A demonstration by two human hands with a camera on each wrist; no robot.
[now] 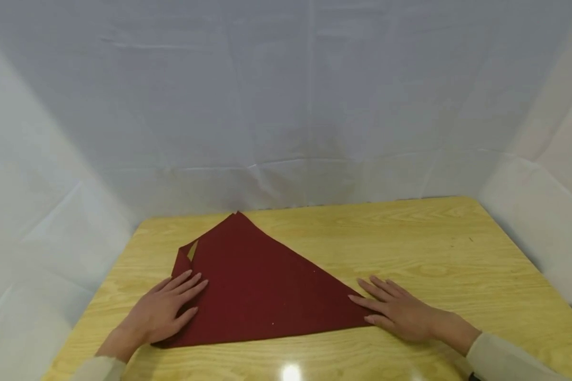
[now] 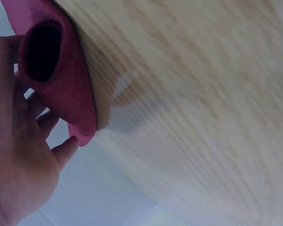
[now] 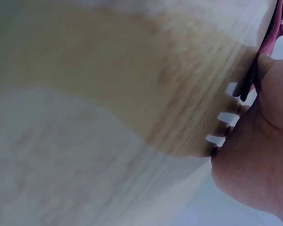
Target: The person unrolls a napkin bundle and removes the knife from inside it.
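Note:
A dark red cloth (image 1: 262, 280), folded into a rough triangle, lies on the table with its peak pointing away from me. At its left side an edge is turned over, leaving a small gap near the upper left. My left hand (image 1: 159, 309) rests on that side with fingers extended and spread. In the left wrist view the folded cloth (image 2: 68, 94) forms an open loop beside the left hand (image 2: 21, 155). Over the narrow right corner lies my right hand (image 1: 405, 312), fingers outstretched. In the right wrist view the thumb of the right hand (image 3: 259, 136) touches the cloth's edge (image 3: 269, 42).
The light wooden table (image 1: 410, 238) extends beyond the cloth on every side. White sheeting (image 1: 286, 106) hangs behind it and along both sides. A bright light reflection shows at the table's front.

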